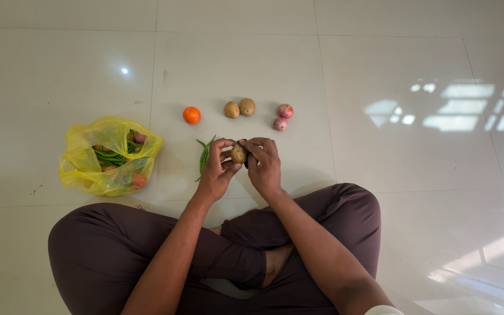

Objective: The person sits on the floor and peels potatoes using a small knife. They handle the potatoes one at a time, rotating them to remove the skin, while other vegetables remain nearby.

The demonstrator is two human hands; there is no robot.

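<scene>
**Potato held between both hands, above the floor**

The person sits cross-legged on the tiled floor (380, 70), and both hands meet just in front of the knees. The left hand (217, 169) curls around a small brown potato (238, 153), fingers closed on its left side. The right hand (263, 163) closes on its right side, thumb and fingertips pressing its upper edge; something dark shows between this hand and the potato, too small to tell what.

Handling it well seems to call for a firm cradle from the left hand while the right works the surface, turning the potato a little at a time.

Beside the left hand lie green beans (204, 154). Further out sit two potatoes (239, 108), two red onions (283, 116) and an orange fruit (192, 115). A yellow plastic bag (83, 169) of vegetables lies well apart to the left.
</scene>
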